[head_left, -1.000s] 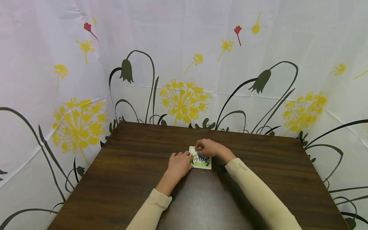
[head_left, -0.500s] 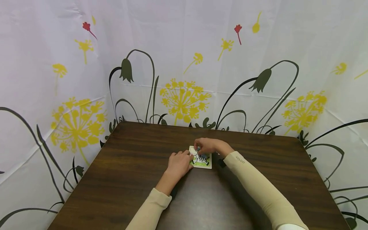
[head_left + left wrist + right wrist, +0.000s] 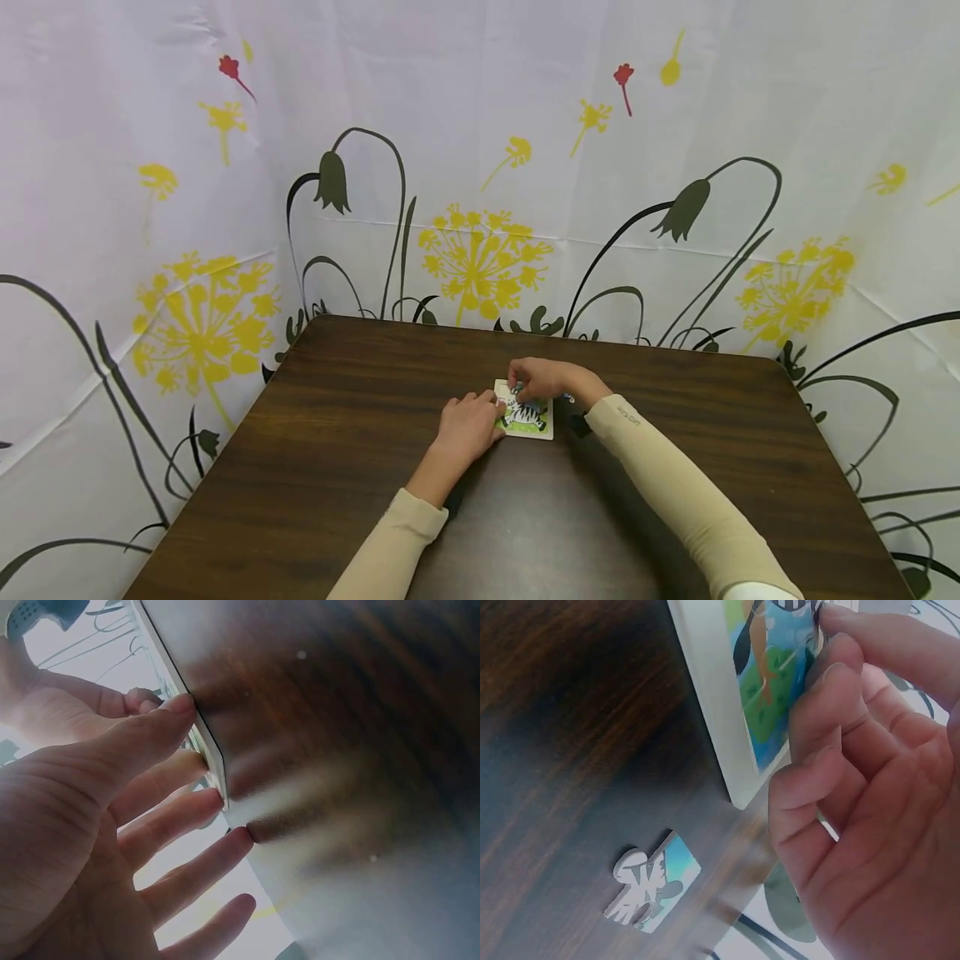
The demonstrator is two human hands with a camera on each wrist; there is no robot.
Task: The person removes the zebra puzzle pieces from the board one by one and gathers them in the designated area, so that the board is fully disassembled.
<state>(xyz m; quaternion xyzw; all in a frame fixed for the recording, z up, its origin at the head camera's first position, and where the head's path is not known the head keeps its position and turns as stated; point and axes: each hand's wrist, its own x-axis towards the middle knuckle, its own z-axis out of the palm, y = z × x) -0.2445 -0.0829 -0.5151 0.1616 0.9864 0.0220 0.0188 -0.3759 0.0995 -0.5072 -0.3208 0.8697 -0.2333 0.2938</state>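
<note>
One zebra puzzle board [image 3: 525, 414] lies flat near the middle of the dark wood desk [image 3: 315, 467], and one loose puzzle piece [image 3: 652, 883] lies on the desk just beside the board's right edge. Two hands work at the board. The left hand [image 3: 468, 425] rests against its left edge, its grip spread, with straight fingers [image 3: 161, 724] touching the thin white rim. The right hand [image 3: 542, 379] sits over the board's far right corner with its fingers [image 3: 832, 697] curled and the tips pressed down on the picture; whether a piece is pinched under them cannot be told. The board is close to square, so no long axis stands out; its edges run roughly in line with the desk's edges, and the zebra picture faces up with the green strip on the side nearest the person. Two cream sleeves [image 3: 678, 500] cover the forearms. One white curtain [image 3: 480, 167] printed with yellow flowers hangs behind the desk.
</note>
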